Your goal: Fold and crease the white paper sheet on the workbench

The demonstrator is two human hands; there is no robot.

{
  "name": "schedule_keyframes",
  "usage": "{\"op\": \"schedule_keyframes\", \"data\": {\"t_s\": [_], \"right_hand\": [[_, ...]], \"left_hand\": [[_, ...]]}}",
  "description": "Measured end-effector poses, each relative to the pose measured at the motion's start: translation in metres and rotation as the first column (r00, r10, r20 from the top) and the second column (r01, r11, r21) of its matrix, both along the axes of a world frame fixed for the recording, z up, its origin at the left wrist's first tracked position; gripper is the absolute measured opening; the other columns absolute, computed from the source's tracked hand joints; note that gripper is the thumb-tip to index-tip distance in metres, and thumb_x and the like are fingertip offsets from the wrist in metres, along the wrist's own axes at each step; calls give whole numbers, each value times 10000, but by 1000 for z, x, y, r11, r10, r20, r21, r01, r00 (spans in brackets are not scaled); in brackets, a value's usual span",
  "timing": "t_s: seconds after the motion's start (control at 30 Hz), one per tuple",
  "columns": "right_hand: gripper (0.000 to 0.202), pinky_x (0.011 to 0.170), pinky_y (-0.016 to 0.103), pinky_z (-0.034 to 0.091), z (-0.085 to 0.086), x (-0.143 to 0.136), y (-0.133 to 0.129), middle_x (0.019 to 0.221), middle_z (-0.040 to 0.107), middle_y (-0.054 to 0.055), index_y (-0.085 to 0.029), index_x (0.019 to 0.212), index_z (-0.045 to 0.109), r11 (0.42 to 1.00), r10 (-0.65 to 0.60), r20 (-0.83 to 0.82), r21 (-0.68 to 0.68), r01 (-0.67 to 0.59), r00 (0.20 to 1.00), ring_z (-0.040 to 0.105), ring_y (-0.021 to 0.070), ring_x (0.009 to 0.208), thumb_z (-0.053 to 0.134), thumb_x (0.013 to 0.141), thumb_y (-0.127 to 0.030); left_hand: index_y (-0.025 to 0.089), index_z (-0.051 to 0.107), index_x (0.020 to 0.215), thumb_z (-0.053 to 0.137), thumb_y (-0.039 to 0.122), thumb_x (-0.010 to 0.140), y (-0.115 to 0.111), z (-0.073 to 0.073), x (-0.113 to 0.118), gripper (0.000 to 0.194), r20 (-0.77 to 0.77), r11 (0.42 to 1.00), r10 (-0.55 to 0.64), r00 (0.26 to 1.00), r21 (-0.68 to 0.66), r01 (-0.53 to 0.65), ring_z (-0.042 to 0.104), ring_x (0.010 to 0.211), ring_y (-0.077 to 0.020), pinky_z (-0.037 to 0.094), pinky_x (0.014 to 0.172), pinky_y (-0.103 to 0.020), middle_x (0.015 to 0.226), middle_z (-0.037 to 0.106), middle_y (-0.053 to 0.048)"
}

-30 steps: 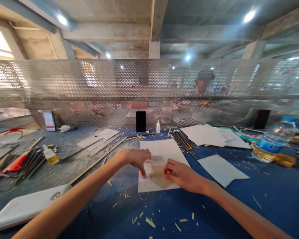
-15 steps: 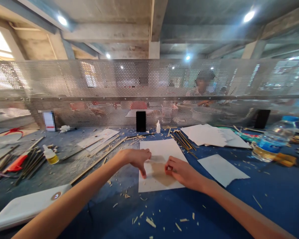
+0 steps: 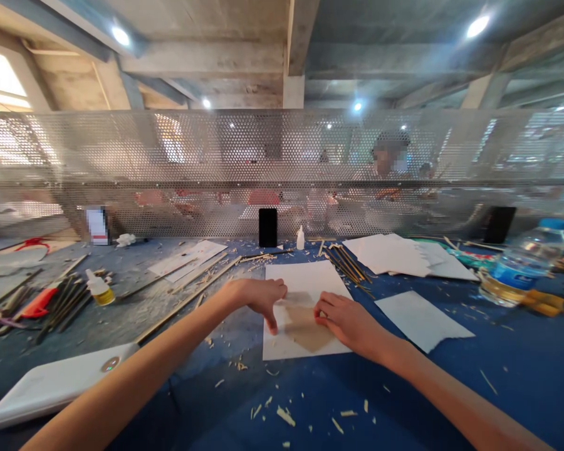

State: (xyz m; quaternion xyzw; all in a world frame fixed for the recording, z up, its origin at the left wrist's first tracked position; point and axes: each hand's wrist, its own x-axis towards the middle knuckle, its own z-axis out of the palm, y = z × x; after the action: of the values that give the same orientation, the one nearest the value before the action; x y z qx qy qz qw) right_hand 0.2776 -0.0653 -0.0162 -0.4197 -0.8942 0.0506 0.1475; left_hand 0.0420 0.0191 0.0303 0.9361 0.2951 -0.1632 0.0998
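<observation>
A white sheet of paper (image 3: pixel 305 272) lies on the blue table, with a tan patch (image 3: pixel 305 335) over its lower middle. My left hand (image 3: pixel 267 299) rests on the sheet's left side, thumb and fingers apart, pressing it down. On the patch's right side is my right hand (image 3: pixel 341 318), its fingers curled together in a pinch. A small pale bit seems to show at those fingertips, too small to name. Whether the tan patch is a separate piece or a coloured area, I cannot tell.
Thin sticks (image 3: pixel 350 266), a stack of white sheets (image 3: pixel 388 255) and a torn sheet (image 3: pixel 423 319) lie to the right, near a water bottle (image 3: pixel 521 269). On the left are a yellow-labelled glue bottle (image 3: pixel 101 289) and a white power bank (image 3: pixel 51 388). A perforated screen (image 3: pixel 192 163) stands behind.
The view has shifted slightly. My right fingers have moved a little over the tan patch; my left hand stays in place on the sheet.
</observation>
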Motion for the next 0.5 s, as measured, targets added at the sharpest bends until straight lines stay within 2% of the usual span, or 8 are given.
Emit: {"op": "schedule_keyframes", "data": {"t_s": [0.07, 0.23, 0.4, 0.5], "right_hand": [[140, 814, 326, 455, 0, 2, 0, 983, 595, 63, -194, 943, 626, 1000, -14, 18, 25, 13, 1000, 591, 200, 895, 488, 963, -199], [143, 780, 287, 456, 2, 3, -1, 955, 598, 39, -205, 927, 621, 997, -12, -79, -79, 6, 997, 600, 174, 877, 490, 974, -237], [135, 802, 310, 446, 5, 5, -1, 974, 597, 47, -199, 918, 620, 996, -79, -39, -37, 77, 996, 595, 187, 887, 496, 965, -226], [122, 781, 289, 449, 7, 3, -3, 968, 594, 39, -201, 915, 616, 992, -33, -67, -120, 24, 997, 596, 173, 870, 506, 960, -226]], "left_hand": [[148, 543, 1144, 814, 552, 594, 0, 1, 0, 734, -11, 1000, 0, 1000, 4, 0, 567, 1071, -324, 472, 884, -346, 1229, 566, -156], [166, 541, 1149, 835, 514, 593, -1, 0, 1, 719, -31, 1000, -2, 1000, 25, 3, 568, 1074, -307, 470, 886, -334, 1234, 562, -144], [166, 550, 1143, 816, 561, 592, 1, -1, -1, 729, -10, 1000, -4, 1000, 17, 4, 574, 1060, -316, 476, 874, -347, 1228, 565, -143], [180, 548, 1160, 809, 579, 583, 1, -1, -1, 749, -1, 1000, 2, 1000, 10, -2, 576, 1060, -327, 476, 868, -362, 1234, 570, -136]]}}
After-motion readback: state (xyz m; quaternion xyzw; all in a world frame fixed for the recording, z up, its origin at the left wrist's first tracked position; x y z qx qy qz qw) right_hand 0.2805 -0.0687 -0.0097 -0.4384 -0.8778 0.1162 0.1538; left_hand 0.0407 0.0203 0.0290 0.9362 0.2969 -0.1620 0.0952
